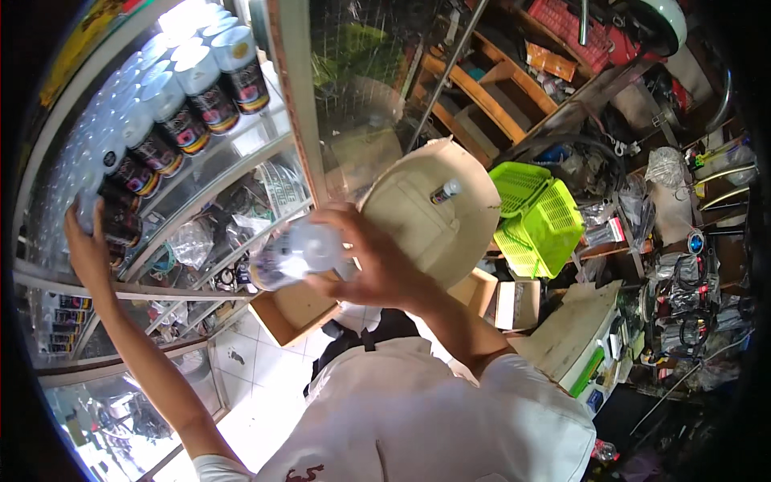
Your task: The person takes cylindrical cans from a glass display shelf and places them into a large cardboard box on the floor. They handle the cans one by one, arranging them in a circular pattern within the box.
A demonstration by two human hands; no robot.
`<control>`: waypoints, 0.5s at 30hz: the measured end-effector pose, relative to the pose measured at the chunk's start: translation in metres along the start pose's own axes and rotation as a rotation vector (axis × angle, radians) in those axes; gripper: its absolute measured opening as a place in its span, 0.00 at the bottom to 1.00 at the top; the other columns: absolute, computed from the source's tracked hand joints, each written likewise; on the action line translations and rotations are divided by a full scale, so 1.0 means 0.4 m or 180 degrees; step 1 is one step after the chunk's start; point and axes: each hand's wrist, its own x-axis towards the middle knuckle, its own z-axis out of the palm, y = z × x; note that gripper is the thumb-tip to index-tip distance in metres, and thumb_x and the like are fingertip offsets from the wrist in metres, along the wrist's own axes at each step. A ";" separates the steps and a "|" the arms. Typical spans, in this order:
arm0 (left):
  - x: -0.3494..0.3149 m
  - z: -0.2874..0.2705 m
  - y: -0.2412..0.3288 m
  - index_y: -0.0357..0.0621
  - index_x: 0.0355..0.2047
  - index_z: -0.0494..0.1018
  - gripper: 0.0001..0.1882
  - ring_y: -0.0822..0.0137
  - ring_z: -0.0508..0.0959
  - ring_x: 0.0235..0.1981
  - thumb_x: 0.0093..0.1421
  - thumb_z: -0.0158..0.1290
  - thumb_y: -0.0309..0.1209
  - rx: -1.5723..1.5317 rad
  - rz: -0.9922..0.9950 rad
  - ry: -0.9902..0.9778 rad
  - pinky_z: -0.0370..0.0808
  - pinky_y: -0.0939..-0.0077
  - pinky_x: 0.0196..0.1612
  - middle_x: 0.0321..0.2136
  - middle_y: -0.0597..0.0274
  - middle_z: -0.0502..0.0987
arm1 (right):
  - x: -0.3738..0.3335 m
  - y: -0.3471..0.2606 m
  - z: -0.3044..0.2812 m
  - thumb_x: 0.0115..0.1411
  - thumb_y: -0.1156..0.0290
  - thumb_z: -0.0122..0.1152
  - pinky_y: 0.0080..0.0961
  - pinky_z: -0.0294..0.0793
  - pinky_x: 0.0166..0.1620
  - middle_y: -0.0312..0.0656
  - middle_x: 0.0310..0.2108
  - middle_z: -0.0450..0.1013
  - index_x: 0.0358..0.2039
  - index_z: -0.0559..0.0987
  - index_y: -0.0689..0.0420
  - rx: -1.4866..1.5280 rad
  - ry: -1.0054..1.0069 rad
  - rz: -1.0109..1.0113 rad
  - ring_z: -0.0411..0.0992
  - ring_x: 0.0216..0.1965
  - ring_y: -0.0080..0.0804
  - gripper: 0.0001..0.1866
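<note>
Several spray cans with clear caps and dark, colourful labels stand in rows on a glass cabinet shelf at the left. My left hand reaches to the near end of the front row, its fingers around the capped top of a spray can. In front of my chest, my right hand grips another spray can, tilted, its clear cap toward my palm. Glare and blur hide that can's label. A small spray can lies inside a large cardboard box beyond my right hand.
Green plastic baskets sit right of the box. An open shallow carton is low by the cabinet. Glass shelf edges run below the cans. Wooden compartments and bagged parts fill the far and right sides.
</note>
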 end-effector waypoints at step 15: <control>-0.075 -0.107 -0.065 0.43 0.68 0.65 0.40 0.45 0.72 0.58 0.61 0.64 0.49 0.0621 0.0285 -0.0548 0.72 0.56 0.57 0.60 0.37 0.67 | -0.566 1.037 -0.310 0.46 0.59 0.79 0.46 0.76 0.50 0.55 0.46 0.76 0.49 0.76 0.60 -0.1854 0.1539 0.2676 0.76 0.49 0.54 0.33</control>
